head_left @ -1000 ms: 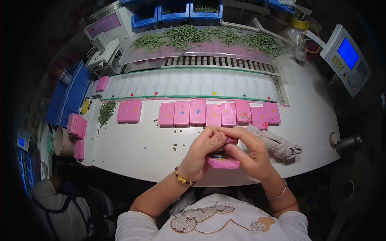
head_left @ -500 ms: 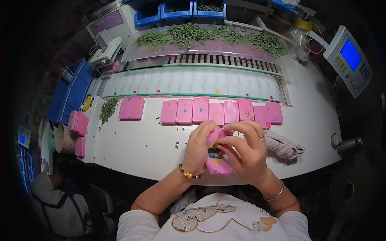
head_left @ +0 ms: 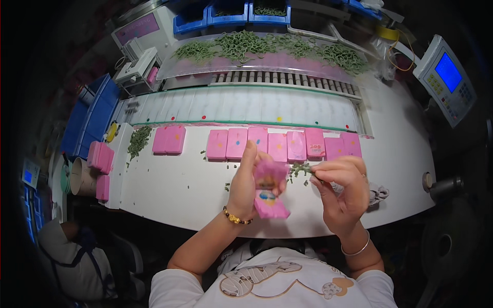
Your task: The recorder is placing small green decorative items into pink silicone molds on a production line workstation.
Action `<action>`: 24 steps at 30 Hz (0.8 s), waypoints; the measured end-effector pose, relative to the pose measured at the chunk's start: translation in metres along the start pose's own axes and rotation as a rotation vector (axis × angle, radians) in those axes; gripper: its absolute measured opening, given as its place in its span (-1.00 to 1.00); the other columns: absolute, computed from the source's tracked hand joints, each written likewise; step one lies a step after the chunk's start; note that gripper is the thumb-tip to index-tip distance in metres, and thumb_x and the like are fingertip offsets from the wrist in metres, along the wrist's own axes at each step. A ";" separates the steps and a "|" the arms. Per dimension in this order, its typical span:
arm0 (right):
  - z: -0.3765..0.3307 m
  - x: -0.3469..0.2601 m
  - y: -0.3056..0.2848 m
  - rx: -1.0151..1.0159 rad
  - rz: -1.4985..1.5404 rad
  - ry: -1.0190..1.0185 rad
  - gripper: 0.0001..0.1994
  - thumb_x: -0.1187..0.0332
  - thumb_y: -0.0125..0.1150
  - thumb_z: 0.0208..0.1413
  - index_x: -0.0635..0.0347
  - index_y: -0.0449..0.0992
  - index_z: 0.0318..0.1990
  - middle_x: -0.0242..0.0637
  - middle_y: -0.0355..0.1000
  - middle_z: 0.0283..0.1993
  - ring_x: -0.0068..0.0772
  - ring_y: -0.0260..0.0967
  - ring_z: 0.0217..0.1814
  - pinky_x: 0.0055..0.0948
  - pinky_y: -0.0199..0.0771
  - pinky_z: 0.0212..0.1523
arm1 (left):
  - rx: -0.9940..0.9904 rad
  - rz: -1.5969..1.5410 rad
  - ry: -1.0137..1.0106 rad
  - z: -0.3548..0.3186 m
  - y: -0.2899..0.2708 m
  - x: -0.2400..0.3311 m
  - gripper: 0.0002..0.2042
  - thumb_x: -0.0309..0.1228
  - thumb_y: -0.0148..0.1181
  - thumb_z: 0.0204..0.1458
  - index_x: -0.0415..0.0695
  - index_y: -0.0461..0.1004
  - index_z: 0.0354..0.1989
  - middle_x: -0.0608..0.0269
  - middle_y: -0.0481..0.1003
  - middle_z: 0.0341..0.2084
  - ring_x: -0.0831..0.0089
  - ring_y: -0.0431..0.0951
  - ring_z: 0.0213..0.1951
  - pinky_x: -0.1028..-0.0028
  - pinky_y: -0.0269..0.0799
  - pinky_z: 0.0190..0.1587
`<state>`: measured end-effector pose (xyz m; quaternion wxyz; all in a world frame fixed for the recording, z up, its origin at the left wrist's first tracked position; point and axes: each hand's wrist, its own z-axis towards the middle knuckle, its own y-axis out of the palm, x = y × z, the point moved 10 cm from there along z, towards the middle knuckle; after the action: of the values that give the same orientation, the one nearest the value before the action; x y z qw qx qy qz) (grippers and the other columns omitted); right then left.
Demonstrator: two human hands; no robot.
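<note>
My left hand (head_left: 241,187) grips a pink rubber mold (head_left: 272,209), which is folded open, blurred by motion, with blue and yellow marks inside. To its right, my right hand (head_left: 348,187) pinches a small green wax piece (head_left: 303,168) between thumb and forefinger. That piece is apart from the mold; its exact shape is too small to tell. Beyond the hands stands a row of closed pink molds (head_left: 218,145) with coloured dots. Short green bits (head_left: 291,177) lie on the white table (head_left: 169,190) behind my right fingertips.
A long clear-topped tray (head_left: 215,105) crosses the table, with rollers (head_left: 282,78) behind. Green wax rings (head_left: 244,46) pile on a raised clear shelf. Blue bins (head_left: 269,15) stand at the back. A grey cloth (head_left: 379,195) lies beyond my right hand. A keypad display (head_left: 444,77) stands at right.
My right hand has moved right, away from the mold, with the green wax piece in its fingertips. My left hand has shifted slightly left with the mold, which is now tilted.
</note>
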<state>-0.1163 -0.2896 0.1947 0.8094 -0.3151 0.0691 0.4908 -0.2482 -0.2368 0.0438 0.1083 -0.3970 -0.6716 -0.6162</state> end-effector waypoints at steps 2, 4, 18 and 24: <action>-0.005 -0.008 -0.003 0.008 -0.140 -0.084 -0.74 0.59 0.38 -0.19 0.18 0.56 -0.27 -0.33 0.54 -0.25 -0.35 0.39 -0.28 -0.41 0.31 -0.23 | -0.058 0.160 -0.036 -0.011 0.006 -0.007 -0.53 0.03 -0.17 0.29 -0.18 0.44 -0.26 0.13 0.50 -0.51 0.45 0.51 -0.55 0.49 0.44 -0.51; -0.014 -0.019 -0.001 0.015 -0.293 -0.186 -0.71 0.53 0.42 -0.28 0.13 0.60 -0.29 -0.43 0.52 -0.23 -0.42 0.32 -0.31 -0.44 0.25 -0.26 | -0.163 0.234 -0.127 -0.022 0.026 -0.013 -0.69 -0.20 -0.04 0.29 -0.23 0.46 -0.17 0.15 0.53 -0.38 0.52 0.54 -0.41 0.51 0.51 -0.33; -0.054 0.059 0.048 -0.241 0.535 0.572 -0.91 0.57 0.33 -0.07 0.22 0.53 -0.42 -0.38 0.41 -0.42 -0.49 0.31 -0.37 -0.51 0.25 -0.31 | -0.127 1.052 0.595 -0.038 0.048 0.039 -0.94 -0.59 0.23 0.03 -0.28 0.55 -0.32 0.21 0.54 -0.44 0.54 0.52 -0.43 0.55 0.41 -0.36; -0.087 0.080 0.082 -0.236 1.080 1.132 -0.88 0.58 0.29 -0.02 0.26 0.55 -0.29 -0.37 0.44 -0.32 -0.58 0.39 -0.25 -0.60 0.38 -0.18 | -0.171 1.276 0.900 -0.049 0.063 0.059 -0.91 -0.63 0.24 -0.02 -0.27 0.56 -0.32 0.16 0.50 -0.54 0.45 0.50 -0.52 0.53 0.37 -0.45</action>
<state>-0.1265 -0.2534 0.0560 0.2621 -0.5236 0.5612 0.5849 -0.2620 -0.2630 0.1381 0.6720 -0.4251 -0.1555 -0.5860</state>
